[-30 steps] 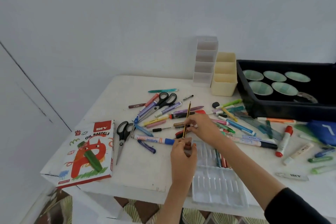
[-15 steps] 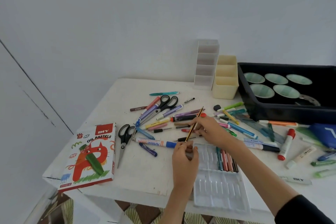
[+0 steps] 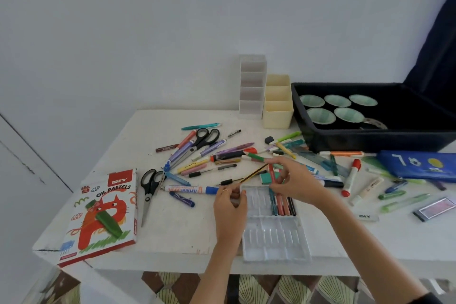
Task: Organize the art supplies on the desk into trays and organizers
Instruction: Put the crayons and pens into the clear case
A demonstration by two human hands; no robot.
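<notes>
My left hand pinches the low end of a yellow-and-black pencil, which slants up to the right over the desk. My right hand hovers just above the clear plastic tray, fingers closed on a thin red pen; the pencil's tip reaches those fingers. Several pens lie in the tray's far right compartment. Loose pens and markers are scattered behind both hands.
A white organizer and a cream organizer stand at the back, beside a black bin holding green bowls. An oil pastels box sits front left, scissors next to it. A blue pouch lies at the right.
The pencil in my left hand has tipped from nearly upright to a low slant toward the right. My right hand has drawn back from the pile toward the tray.
</notes>
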